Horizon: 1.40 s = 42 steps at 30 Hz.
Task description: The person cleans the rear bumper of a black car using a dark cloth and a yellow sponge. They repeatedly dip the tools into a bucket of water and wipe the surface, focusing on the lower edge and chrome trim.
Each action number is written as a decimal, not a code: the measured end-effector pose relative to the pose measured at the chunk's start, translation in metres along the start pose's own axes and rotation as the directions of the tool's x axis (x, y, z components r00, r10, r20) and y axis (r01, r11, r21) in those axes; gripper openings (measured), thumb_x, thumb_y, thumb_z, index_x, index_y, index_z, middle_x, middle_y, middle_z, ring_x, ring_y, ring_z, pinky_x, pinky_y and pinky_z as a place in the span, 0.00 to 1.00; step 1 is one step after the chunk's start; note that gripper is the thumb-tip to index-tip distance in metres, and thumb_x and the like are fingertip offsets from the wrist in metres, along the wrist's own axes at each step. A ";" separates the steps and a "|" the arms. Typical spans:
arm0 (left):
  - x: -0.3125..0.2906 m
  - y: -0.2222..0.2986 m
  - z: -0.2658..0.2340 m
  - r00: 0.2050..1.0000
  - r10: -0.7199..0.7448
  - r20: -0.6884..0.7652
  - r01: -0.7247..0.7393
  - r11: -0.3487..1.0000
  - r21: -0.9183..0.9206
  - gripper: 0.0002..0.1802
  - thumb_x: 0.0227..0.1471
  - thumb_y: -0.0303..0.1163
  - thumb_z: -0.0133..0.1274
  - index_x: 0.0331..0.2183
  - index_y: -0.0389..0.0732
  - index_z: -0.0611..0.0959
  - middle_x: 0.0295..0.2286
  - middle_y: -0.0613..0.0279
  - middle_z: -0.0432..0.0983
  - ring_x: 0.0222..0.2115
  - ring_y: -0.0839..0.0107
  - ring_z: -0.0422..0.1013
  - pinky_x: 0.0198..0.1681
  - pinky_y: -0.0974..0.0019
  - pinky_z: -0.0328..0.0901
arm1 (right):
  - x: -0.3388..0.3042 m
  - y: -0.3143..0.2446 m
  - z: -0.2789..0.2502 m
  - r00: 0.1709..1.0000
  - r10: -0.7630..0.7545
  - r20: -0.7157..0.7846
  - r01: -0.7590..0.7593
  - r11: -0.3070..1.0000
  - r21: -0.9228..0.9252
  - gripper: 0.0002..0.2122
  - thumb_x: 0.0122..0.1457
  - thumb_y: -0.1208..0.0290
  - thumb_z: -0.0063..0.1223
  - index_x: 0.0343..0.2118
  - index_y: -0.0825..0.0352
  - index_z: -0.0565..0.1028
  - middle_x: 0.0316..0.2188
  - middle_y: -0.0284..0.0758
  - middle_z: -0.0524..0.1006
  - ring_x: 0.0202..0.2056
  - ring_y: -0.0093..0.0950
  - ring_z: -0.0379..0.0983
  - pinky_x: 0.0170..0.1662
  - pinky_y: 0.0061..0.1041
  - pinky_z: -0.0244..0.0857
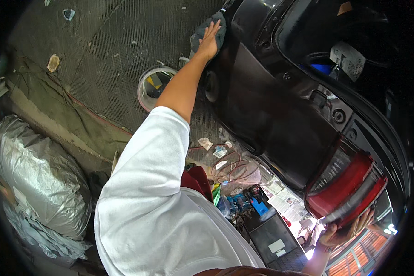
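At the top middle, my left hand lies with outstretched fingers on a dark grey cloth, against the edge of the dark car body panel. My left arm, in a white sleeve, reaches up across the middle. The panel looks dull and brownish black. A red and clear tail light sits at the panel's lower right corner. Beside its lower edge is my right hand, fingers extended and apart, near or touching the light; the exact contact cannot be told.
A round pale bucket with something yellow inside stands by my left forearm. A coiled reddish hose and paper scraps lie on the floor. A large silvery bag fills the left side. Newspaper and a dark case lie below the panel.
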<state>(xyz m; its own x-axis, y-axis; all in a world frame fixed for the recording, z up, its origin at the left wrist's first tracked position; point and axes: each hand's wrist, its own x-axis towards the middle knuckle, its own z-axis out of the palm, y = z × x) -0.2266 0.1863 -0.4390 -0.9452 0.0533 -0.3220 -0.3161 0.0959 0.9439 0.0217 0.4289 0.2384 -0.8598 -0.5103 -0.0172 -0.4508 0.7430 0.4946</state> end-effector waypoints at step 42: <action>-0.232 -0.134 0.109 0.879 -0.365 -0.307 0.105 0.777 -0.621 0.40 0.75 0.63 0.43 0.75 0.50 0.62 0.72 0.49 0.59 0.73 0.50 0.57 0.76 0.53 0.51 | 0.034 -0.013 0.054 0.991 -0.102 -0.083 0.092 0.988 -0.124 0.33 0.75 0.42 0.46 0.71 0.66 0.65 0.65 0.51 0.71 0.67 0.52 0.67 0.68 0.58 0.57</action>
<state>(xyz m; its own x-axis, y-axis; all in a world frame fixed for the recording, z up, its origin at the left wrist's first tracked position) 0.0436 0.2691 -0.4989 -0.7406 -0.2935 -0.6044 -0.3953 -0.5372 0.7451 -0.0151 0.4252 0.1841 -0.7863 -0.6179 0.0047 -0.4946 0.6339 0.5946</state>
